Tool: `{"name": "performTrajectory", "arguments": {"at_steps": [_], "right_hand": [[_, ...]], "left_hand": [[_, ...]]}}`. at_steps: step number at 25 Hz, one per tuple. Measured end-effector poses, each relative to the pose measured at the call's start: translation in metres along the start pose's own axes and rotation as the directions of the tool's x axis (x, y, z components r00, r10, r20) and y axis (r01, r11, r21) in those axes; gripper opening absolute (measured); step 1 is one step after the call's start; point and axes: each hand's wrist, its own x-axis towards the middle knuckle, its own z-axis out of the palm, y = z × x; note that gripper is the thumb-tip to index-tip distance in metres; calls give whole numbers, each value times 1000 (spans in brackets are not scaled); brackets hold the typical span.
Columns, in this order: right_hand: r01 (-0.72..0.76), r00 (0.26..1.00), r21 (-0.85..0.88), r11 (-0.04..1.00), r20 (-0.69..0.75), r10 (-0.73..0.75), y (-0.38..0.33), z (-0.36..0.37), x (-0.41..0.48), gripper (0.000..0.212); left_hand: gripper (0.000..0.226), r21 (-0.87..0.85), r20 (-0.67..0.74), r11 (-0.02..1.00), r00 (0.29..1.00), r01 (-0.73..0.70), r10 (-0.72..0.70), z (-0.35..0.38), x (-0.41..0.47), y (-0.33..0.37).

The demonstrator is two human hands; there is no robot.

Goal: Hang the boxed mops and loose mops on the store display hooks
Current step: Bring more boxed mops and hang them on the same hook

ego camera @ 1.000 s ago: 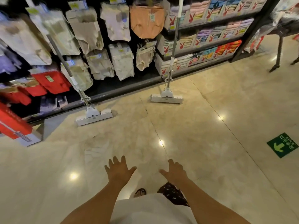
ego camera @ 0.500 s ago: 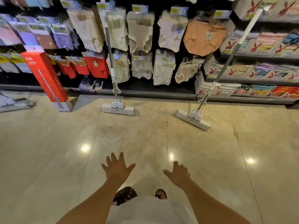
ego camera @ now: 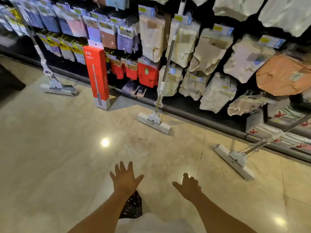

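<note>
A tall red mop box [ego camera: 97, 76] stands upright on the floor against the display. Three loose white sponge mops lean on the rack: a left mop [ego camera: 58, 85], a middle mop [ego camera: 154, 121] and a right mop [ego camera: 234, 159], heads on the floor. My left hand [ego camera: 125, 179] is stretched out over the floor with fingers spread, holding nothing. My right hand [ego camera: 189, 186] reaches forward beside it, fingers relaxed and empty. Both hands are well short of the mops.
The dark display rack [ego camera: 193, 113] carries hanging packets of underwear on hooks, with boxed garments [ego camera: 286, 132] shelved at the right. A glossy beige tiled floor [ego camera: 67, 157] spreads in front. A dark mat edge [ego camera: 10, 81] shows at the far left.
My view has swung left and closer to the rack; the red box and a third mop at the left have come into view. Both hands stay open and empty.
</note>
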Motion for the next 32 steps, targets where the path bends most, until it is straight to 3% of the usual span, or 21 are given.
{"name": "performTrajectory", "arguments": {"at_steps": [5, 10, 14, 21, 26, 32], "right_hand": [[123, 992, -78, 989, 43, -120, -149, -49, 50, 79], [222, 975, 37, 974, 12, -222, -270, -88, 85, 80], [230, 973, -53, 972, 47, -228, -307, -100, 103, 78], [45, 999, -174, 984, 2, -45, -328, -140, 167, 75], [172, 985, -164, 971, 23, -171, -412, -188, 234, 79], [301, 954, -69, 951, 14, -301, -525, -282, 304, 71]], "left_hand": [[88, -47, -52, 995, 995, 84, -86, -82, 86, -69], [89, -98, -89, 981, 980, 168, -177, -143, 152, -136], [90, -141, -39, 964, 972, 226, -234, -157, 178, -156], [88, -139, 19, 950, 960, 278, -278, -189, 233, -171], [88, -156, 0, 916, 928, 368, -373, -242, 306, -188], [87, -122, -86, 919, 919, 374, -385, -345, 407, -181]]}}
